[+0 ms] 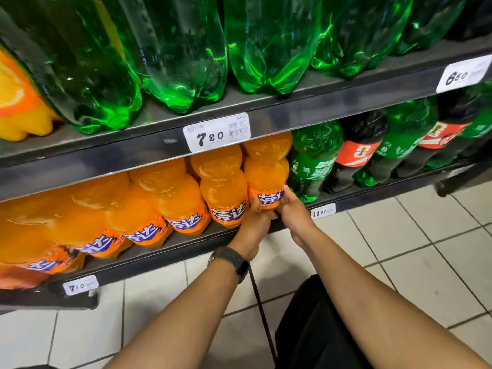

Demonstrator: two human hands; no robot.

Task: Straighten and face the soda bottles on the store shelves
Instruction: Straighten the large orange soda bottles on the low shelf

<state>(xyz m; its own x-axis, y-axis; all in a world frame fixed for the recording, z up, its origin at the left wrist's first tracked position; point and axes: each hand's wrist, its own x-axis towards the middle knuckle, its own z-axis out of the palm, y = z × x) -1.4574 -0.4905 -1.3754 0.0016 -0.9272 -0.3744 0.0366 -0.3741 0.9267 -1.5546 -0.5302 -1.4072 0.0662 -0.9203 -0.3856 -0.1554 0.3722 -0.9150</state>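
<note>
- The orange bottle (266, 174) stands at the right end of the orange row on the lower shelf (165, 251). Its cap is hidden behind the upper shelf (319, 113) and a price tag (217, 132), and its base is hidden behind the hands.
- Its long axis is upright, with the label facing the aisle.
- The left hand (257, 222) and right hand (294, 213) grip it at the label, fingers (286, 193) curled round either side.
- Another orange bottle (223, 187) stands just beside it on the left, a green bottle (311, 161) on the right.
- It sits near the shelf's front edge, with tiled floor (399, 235) below.

Caps of the orange bottles (223, 187) hidden behind the shelf edge (319, 110) — price tag (217, 131) print blurred
</note>
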